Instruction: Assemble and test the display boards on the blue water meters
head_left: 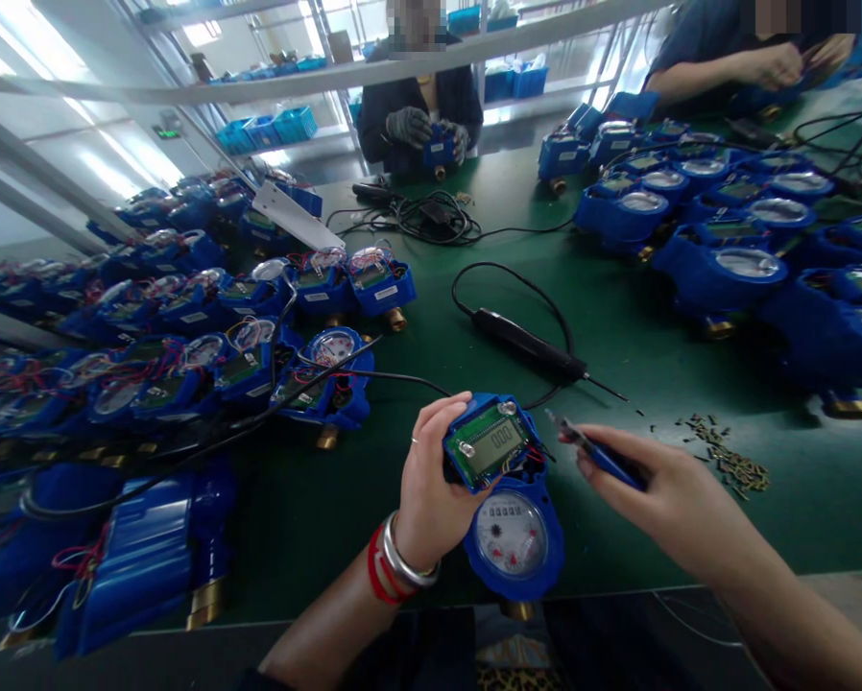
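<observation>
A blue water meter lies at the table's near edge, its round dial facing up. My left hand is wrapped round the meter's upper housing, where a green circuit board with a small LCD is exposed. The display seems to read zeros. Short wires stick out at the housing's right side. Just right of them, my right hand is closed on small blue-handled pliers, their tips pointing left toward the meter without touching it. The exact kind of pliers is hard to make out.
A black electric screwdriver with a cable lies beyond the meter. Small screws are scattered at right. Rows of blue meters stand at left and right. Across the green table, a gloved person handles another meter.
</observation>
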Demonstrator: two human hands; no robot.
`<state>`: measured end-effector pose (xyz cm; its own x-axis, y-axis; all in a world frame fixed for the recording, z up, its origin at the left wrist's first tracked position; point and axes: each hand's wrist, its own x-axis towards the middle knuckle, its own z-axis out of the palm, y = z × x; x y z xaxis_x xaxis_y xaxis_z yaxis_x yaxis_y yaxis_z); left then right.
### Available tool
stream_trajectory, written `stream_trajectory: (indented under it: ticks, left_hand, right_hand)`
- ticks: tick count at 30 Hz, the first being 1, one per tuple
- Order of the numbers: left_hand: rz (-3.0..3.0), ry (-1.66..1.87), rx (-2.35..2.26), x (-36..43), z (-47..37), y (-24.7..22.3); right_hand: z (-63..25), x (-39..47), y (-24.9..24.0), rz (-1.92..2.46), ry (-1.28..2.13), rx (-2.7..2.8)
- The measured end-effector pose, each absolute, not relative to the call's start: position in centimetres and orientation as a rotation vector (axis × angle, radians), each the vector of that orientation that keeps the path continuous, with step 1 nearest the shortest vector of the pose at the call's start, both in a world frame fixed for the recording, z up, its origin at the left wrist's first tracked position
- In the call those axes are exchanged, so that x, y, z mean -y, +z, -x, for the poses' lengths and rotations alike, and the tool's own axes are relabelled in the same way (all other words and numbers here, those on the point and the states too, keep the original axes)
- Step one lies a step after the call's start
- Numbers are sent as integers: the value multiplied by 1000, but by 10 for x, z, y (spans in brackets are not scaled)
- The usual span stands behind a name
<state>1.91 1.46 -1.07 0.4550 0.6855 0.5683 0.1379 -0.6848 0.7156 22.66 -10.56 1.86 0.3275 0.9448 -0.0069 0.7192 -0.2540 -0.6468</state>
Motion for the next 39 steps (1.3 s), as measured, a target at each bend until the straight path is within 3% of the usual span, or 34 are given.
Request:
stream_trajectory:
  ticks: [5, 10, 14, 17, 39]
  left_hand:
    - [-2095, 1212, -679, -14, -19, -10]
    - [-2076, 1224, -669, -14, -20, -10]
    - [-2057, 1251, -605, -14, -21, -11]
    - [-2053, 1260, -560, -15, -21, -12]
    - [-2075, 1154, -502, -16, -17, -10]
  right_hand:
    - [-262, 111, -33, 2289, 300, 1596]
    - [-273, 117, -57, 2151, -94, 1700]
    - [-245, 112, -11, 1856, 465, 1557]
    - [-223, 102, 26, 1632, 681, 1544]
    - [-231, 77, 45, 1478, 1037, 1466]
